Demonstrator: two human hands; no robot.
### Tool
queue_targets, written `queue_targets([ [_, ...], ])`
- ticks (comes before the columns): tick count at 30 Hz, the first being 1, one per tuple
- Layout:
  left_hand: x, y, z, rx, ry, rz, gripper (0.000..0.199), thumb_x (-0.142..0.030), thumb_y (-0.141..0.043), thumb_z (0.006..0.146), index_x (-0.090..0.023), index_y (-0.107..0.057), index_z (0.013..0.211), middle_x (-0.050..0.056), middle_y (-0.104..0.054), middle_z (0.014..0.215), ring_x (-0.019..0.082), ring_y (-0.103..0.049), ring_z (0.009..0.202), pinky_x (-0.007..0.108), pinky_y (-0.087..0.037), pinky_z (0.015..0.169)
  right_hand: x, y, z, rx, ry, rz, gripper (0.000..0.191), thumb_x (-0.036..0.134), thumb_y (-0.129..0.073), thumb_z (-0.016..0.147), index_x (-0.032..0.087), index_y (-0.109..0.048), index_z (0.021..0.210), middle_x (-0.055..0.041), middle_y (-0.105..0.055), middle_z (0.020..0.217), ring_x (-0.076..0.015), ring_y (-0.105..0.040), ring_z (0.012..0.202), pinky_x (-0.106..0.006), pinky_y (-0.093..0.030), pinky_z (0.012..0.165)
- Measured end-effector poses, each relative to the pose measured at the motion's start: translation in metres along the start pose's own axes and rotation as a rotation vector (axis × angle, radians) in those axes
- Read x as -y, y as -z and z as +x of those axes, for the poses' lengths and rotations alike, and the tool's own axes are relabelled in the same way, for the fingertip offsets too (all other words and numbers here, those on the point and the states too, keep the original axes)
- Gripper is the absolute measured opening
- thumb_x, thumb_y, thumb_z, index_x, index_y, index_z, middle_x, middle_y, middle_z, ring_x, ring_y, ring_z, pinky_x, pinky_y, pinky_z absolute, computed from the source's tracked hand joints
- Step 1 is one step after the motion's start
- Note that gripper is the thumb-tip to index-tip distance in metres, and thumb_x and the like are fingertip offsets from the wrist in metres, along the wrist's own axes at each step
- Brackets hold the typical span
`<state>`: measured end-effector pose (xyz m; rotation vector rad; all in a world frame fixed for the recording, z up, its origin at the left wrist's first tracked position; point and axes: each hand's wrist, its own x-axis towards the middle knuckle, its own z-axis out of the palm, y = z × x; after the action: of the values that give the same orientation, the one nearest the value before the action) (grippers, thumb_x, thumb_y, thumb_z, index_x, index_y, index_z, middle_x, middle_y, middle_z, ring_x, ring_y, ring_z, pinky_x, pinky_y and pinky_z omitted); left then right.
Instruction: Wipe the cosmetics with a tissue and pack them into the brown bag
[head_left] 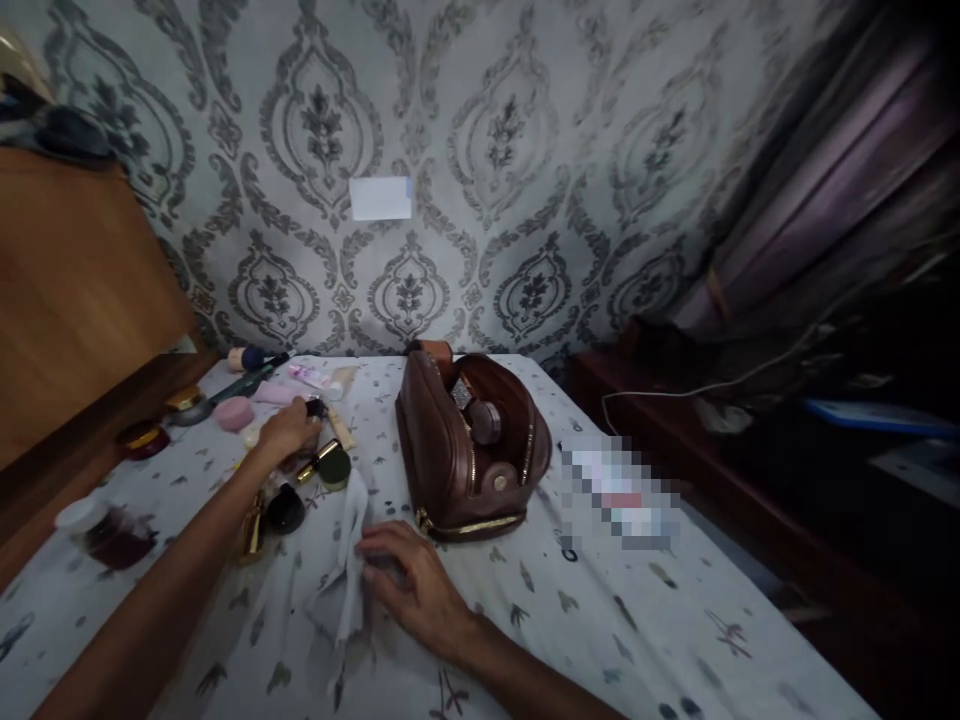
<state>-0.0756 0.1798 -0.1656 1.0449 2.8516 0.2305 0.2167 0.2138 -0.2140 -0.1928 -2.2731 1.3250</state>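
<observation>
My left hand point(289, 432) reaches among the cosmetics on the left, its fingers closed at a small dark item point(315, 407) that I cannot make out. Around it lie a gold-and-black tube point(318, 461), a round dark green container point(334, 468), a round black lid point(286, 509) and a pink round case point(234, 413). My right hand point(416, 582) is low over the cloth with fingers apart, beside a thin white crumpled sheet point(351, 560). Whether it touches the sheet is unclear. Beyond it stands a brown toiletry bag point(439, 450), unzipped, with a round compact point(486, 422) inside.
A white-capped dark jar point(112, 533) lies at the front left. Other jars and tubes, a red-brown jar point(142, 439) and pink tube point(276, 392) among them, lie farther back. A blurred-out flat item point(619, 495) is right of the bag. The patterned wall point(480, 270) bounds the back.
</observation>
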Motion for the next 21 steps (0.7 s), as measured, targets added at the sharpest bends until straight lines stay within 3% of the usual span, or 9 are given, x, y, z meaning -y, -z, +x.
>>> queue_targets([
  [4, 0.011, 0.007, -0.015, -0.097, -0.056, -0.068, 0.057, -0.049, -0.039, 0.089, -0.014, -0.039, 0.135, 0.016, -0.067, 0.117, 0.032, -0.065, 0.104, 0.037, -0.049, 0.076, 0.000, 0.004, 0.002, -0.041, -0.036, 0.123, 0.020, 0.024, -0.057, 0.087, 0.020, -0.069, 0.102, -0.0073, -0.071, 0.105, -0.0191, -0.066, 0.099, -0.032, -0.051, 0.089],
  [7, 0.014, 0.011, -0.035, -0.166, -0.152, -0.313, 0.068, -0.053, -0.045, 0.086, -0.017, -0.033, 0.142, 0.010, -0.067, 0.110, 0.024, -0.067, 0.082, 0.034, -0.051, 0.070, -0.002, 0.006, 0.003, -0.052, -0.050, 0.171, 0.020, 0.025, -0.056, 0.088, 0.020, -0.069, 0.103, -0.0066, -0.071, 0.100, -0.0180, -0.066, 0.092, -0.030, -0.052, 0.083],
  [10, 0.011, 0.012, -0.053, -0.159, -0.236, -0.605, 0.075, -0.054, -0.053, 0.082, -0.019, -0.031, 0.144, 0.007, -0.064, 0.104, 0.017, -0.062, 0.066, 0.030, -0.050, 0.059, -0.004, 0.005, 0.003, -0.038, -0.057, 0.180, 0.021, 0.025, -0.056, 0.088, 0.020, -0.069, 0.104, -0.0066, -0.070, 0.101, -0.0176, -0.065, 0.091, -0.030, -0.052, 0.082],
  [13, 0.003, 0.010, -0.068, -0.124, -0.320, -0.759, 0.074, -0.050, -0.055, 0.081, -0.019, -0.031, 0.144, 0.006, -0.061, 0.103, 0.016, -0.060, 0.070, 0.028, -0.048, 0.059, -0.005, 0.004, 0.003, -0.024, -0.043, 0.172, 0.021, 0.026, -0.055, 0.088, 0.019, -0.069, 0.104, -0.0071, -0.070, 0.103, -0.0179, -0.065, 0.094, -0.029, -0.052, 0.083],
  [16, -0.006, 0.008, -0.085, -0.107, -0.374, -0.721, 0.068, -0.046, -0.055, 0.083, -0.019, -0.035, 0.142, 0.004, -0.062, 0.096, 0.017, -0.060, 0.073, 0.028, -0.047, 0.063, -0.006, 0.004, 0.003, -0.006, -0.049, 0.149, 0.022, 0.028, -0.054, 0.090, 0.020, -0.069, 0.104, -0.0073, -0.070, 0.103, -0.0181, -0.065, 0.093, -0.029, -0.052, 0.082],
  [21, -0.020, -0.002, -0.118, -0.066, -0.422, -0.433, 0.062, -0.033, -0.054, 0.084, -0.019, -0.037, 0.142, 0.005, -0.067, 0.093, 0.023, -0.064, 0.081, 0.034, -0.049, 0.076, -0.011, 0.002, 0.001, 0.015, -0.055, 0.126, 0.025, 0.034, -0.054, 0.091, 0.020, -0.070, 0.106, -0.0089, -0.071, 0.103, -0.0216, -0.066, 0.097, -0.033, -0.053, 0.084],
])
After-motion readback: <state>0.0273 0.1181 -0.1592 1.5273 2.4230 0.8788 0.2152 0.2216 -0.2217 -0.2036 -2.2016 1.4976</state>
